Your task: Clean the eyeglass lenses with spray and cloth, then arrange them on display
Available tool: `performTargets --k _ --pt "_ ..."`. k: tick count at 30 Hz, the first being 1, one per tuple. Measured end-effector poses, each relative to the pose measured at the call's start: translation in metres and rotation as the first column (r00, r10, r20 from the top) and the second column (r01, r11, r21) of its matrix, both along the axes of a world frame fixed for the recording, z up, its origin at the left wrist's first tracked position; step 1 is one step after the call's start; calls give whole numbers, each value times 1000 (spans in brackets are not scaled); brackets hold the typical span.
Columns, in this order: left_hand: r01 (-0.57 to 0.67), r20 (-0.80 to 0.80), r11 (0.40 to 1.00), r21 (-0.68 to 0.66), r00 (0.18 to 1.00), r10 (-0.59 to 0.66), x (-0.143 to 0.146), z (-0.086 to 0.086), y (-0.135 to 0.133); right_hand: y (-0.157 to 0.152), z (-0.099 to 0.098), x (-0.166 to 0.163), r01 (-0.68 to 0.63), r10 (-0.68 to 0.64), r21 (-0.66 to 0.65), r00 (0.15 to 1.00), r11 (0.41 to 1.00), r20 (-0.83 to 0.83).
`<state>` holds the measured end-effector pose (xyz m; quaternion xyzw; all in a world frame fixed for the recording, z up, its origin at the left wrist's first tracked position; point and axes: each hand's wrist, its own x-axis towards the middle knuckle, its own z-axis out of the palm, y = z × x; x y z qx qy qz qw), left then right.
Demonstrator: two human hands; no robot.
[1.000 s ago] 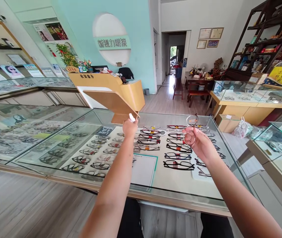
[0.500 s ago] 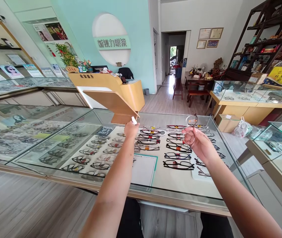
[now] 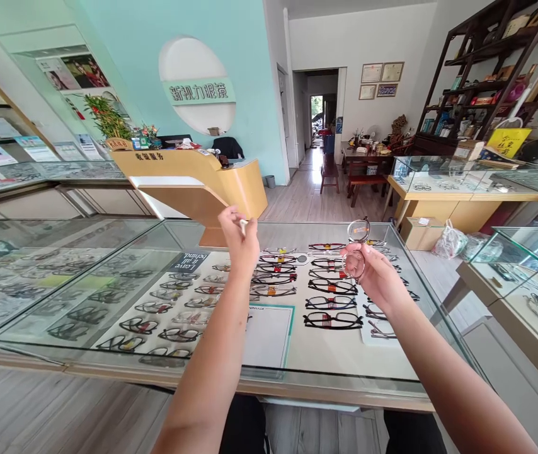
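Observation:
My left hand (image 3: 237, 238) is raised over the glass display counter (image 3: 108, 277), fingers closed around a small white object (image 3: 243, 223) that I cannot name. My right hand (image 3: 373, 274) grips a pair of round thin-framed glasses (image 3: 356, 247), held upright with one lens above the other. Both hands hover above rows of black and red eyeglass frames (image 3: 330, 304) lying under the glass.
A wooden reception desk (image 3: 193, 183) stands behind the counter. More glass cases run along the left (image 3: 23, 252) and right (image 3: 528, 277). A dark shelf unit (image 3: 491, 82) fills the right wall. A doorway (image 3: 319, 116) and a table with a bench (image 3: 363, 164) lie beyond.
My left hand rose and turned, so the white object now sits lower in the fingers. The view shifted slightly right. My right hand still holds the glasses in the same pose.

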<state>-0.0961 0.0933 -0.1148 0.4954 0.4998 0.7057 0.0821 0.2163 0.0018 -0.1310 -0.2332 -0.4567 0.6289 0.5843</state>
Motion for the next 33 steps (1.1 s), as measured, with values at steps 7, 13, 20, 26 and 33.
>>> performTargets --k 7,13,20,26,33 --pt "775 476 631 35 542 -693 71 7 -46 1 -3 -3 -15 15 -10 1000 1000 -4" --pt "852 515 513 -109 489 -704 101 -3 -65 1 -3 -4 -9 9 13 1000 1000 10" --pt "861 499 470 -195 500 -708 118 -17 -67 4 -7 -5 61 -62 36 998 998 33" --pt "907 603 386 -168 405 -687 119 -17 -69 6 -12 -3 62 -67 80 995 995 68" --pt "932 607 302 -203 361 -708 118 -17 -71 6 -12 -5 64 -75 107 991 992 106"
